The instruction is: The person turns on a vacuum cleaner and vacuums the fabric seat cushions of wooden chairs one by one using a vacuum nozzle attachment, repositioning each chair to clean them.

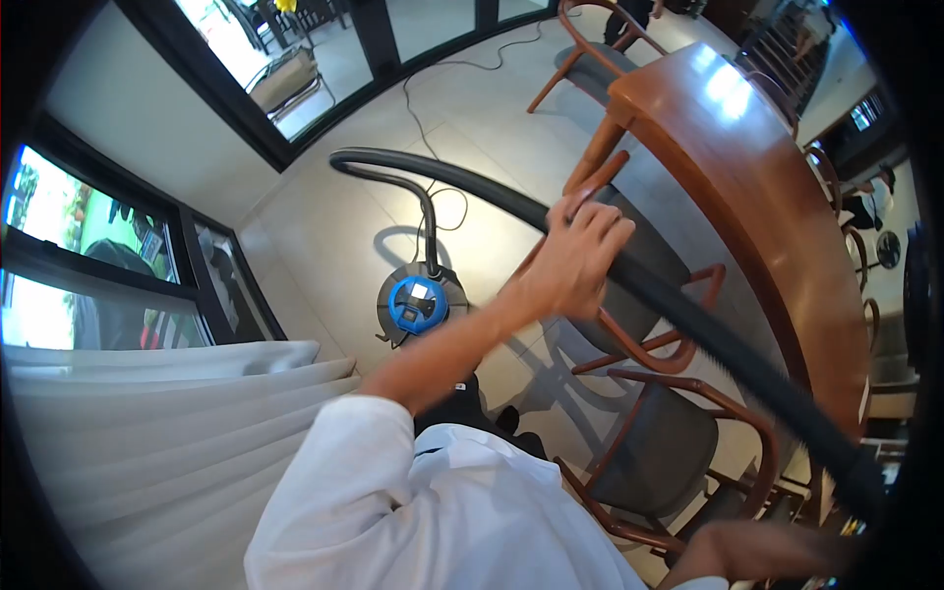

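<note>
My left hand (590, 251) is closed around a black ribbed vacuum hose (737, 359) at mid-view. From there the hose slants down to the lower right edge, blurred by motion. Its other end bends back at the upper left and drops into the top of a vacuum cleaner (418, 305) with a blue and black lid, standing on the floor. My right forearm (767, 551) reaches toward the lower right, smeared by motion; the hand itself is lost past the dark edge of the view.
A long polished wooden table (747, 167) curves along the right, with wooden armchairs (654, 447) beside it. A black cord (423, 123) trails over the tiled floor. White curtains (157, 442) and glass panels line the left. Other people are partly visible in the far background.
</note>
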Demonstrator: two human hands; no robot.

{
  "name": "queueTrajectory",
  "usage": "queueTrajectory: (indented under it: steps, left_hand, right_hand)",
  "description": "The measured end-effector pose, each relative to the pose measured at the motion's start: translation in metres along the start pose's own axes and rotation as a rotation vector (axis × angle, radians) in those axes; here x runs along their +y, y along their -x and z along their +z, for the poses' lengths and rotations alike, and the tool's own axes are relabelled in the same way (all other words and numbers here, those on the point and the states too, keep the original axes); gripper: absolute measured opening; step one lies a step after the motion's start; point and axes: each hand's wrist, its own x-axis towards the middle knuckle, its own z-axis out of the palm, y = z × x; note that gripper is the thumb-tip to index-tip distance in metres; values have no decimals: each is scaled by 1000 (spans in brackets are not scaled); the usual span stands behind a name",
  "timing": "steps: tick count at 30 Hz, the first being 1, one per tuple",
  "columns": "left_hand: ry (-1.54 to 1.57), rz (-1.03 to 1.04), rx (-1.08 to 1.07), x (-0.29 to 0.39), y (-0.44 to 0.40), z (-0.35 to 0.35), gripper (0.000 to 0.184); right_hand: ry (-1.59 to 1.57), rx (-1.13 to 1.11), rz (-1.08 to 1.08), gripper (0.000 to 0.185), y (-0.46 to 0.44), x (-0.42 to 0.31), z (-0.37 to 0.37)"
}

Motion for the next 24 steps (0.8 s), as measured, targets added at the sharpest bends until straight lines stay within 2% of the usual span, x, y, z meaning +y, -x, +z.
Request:
queueTrajectory:
  steps: [2,3,4,5,6,8,9,11,13,14,15,16,18,20,22,24]
  left_hand:
    - [44,-279,176,-2,66,-7,76]
    - [45,-436,307,-20,111,4,68]
    - [-83,-522,405,-59,175,39,59]
    - [-96,-875,268,-90,215,51,51]
    - [-135,-1256,236,-127,269,94,43]
    - [-47,-1943,-57,-203,339,137,51]
    - [-38,-1956,-71,-235,372,163,51]
    - [336,-1853,375,-268,421,215,59]
    - [258,-2179,512,-277,372,210,63]
    - [-99,-2280,203,-285,368,211,63]
    - [-129,-2240,179,-294,382,221,56]
    - [-124,-2246,166,-301,387,219,56]
    - [4,-2175,-13,-304,403,205,51]
    - [2,-2118,-32,-309,435,200,53]
    - [-365,-1585,162,-311,499,215,46]
    - [-188,-1845,-254,-333,489,161,44]
  right_hand:
    - [300,98,208,10,39,-10,43]
    - [382,112,295,10,57,-6,60]
    - [444,119,362,9,73,-1,73]
    - [500,120,425,9,90,5,87]
    - [547,108,484,9,104,13,103]
    - [623,87,576,9,133,30,128]
    - [652,80,605,9,145,37,138]
    - [686,50,647,8,170,51,158]
    - [715,27,680,8,184,62,175]
    - [726,20,692,8,191,65,180]
    - [731,18,697,9,195,65,182]
    - [739,15,704,9,198,65,185]
    - [756,8,727,9,202,67,189]
    - [758,15,732,9,203,65,188]
    - [762,17,730,10,204,62,188]
    - [771,18,735,10,204,58,187]
